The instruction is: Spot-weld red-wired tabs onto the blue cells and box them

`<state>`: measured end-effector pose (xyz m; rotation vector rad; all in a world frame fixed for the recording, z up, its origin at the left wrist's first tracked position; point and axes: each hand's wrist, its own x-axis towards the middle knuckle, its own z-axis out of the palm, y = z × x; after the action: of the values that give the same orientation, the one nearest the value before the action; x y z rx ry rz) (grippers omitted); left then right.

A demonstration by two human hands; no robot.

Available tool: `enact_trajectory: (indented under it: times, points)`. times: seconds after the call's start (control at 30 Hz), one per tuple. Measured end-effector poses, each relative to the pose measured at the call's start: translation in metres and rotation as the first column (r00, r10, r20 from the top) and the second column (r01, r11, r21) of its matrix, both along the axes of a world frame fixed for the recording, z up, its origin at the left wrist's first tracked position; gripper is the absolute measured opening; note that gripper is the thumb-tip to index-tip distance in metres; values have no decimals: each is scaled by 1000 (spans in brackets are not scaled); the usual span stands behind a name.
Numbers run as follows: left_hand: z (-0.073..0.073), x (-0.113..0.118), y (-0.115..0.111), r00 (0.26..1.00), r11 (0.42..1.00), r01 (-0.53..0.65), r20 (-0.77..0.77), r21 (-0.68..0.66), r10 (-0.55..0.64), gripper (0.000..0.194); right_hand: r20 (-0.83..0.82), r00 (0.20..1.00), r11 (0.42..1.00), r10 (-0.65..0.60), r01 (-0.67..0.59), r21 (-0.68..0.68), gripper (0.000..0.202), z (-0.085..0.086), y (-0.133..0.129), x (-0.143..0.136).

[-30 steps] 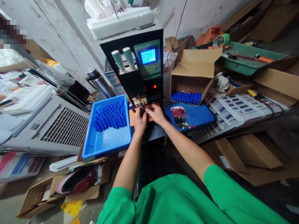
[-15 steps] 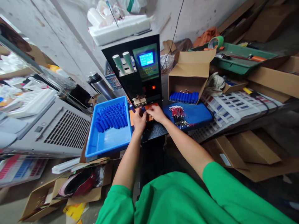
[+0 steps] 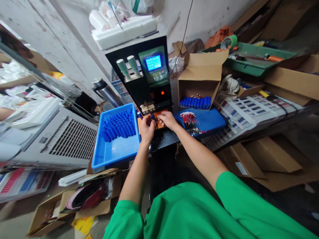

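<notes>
At the foot of the machine [image 3: 137,88], a dark blue cylinder [image 3: 153,117] is held just below the metal contacts [image 3: 149,108]. It is pinched in the nearly closed left hand [image 3: 147,128], while the right hand [image 3: 167,119] is brought in from the other side, its thumb and fingertips drawn together — whether anything thin is gripped there cannot be told. Close beside the machine's base, to the left, an upright cylinder [image 3: 140,115] is seen. Farther left of the machine, one end of the blue tray [image 3: 113,154] is packed with blue cylinders [image 3: 122,126], its near part left bare. To the machine's right, a smaller group of cylinders [image 3: 195,102] is laid in the cardboard box [image 3: 203,71], with small pale and reddish bits at their far ends. In front of that box, a heap of red and black wires [image 3: 188,121] is spread on the blue pad [image 3: 211,119]. The work is judged to be partway through — one cylinder is being handled, and whether it is finished cannot be seen, nor which group has been dealt with.
</notes>
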<state>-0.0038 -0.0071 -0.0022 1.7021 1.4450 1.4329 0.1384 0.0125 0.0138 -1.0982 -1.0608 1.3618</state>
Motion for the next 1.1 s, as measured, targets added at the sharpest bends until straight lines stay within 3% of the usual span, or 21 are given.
enact_trajectory:
  times: [0.23, 0.37, 0.47, 0.57, 0.73, 0.87, 1.0, 1.1]
  points:
    - [-11, -9, -34, 985, 993, -4, -170, 117, 24, 20, -44, 999, 1000, -9, 9, -11, 25, -2, 3, 0]
    - [-12, -2, -41, 972, 987, 8, -231, 158, 29, 15, -80, 997, 1000, -15, 15, -8, 25, -3, 3, 0]
    - [-10, 1, -38, 982, 994, -1, -189, 106, 21, 16, -75, 997, 999, 29, -27, 22, 25, -3, 0, 4]
    - [-7, -2, -32, 991, 1000, 0, -137, -12, -2, 17, -29, 984, 980, 176, -172, 99, 23, -1, -3, 9]
    - [-1, -10, -19, 992, 987, 89, -76, -135, -100, 17, 87, 949, 932, 303, -314, 184, 21, -1, -6, 9]
    - [3, -10, -18, 990, 984, 113, -72, -136, -124, 15, 63, 964, 946, 260, -267, 183, 22, -3, -7, 7]
    - [2, -9, -24, 986, 999, 17, -167, 45, -9, 7, -64, 979, 974, 195, -186, 133, 23, -5, -6, 11]
    - [-1, -8, -22, 957, 991, 76, -287, 106, -43, 28, -160, 976, 986, 148, -133, 98, 25, -7, -5, 13]
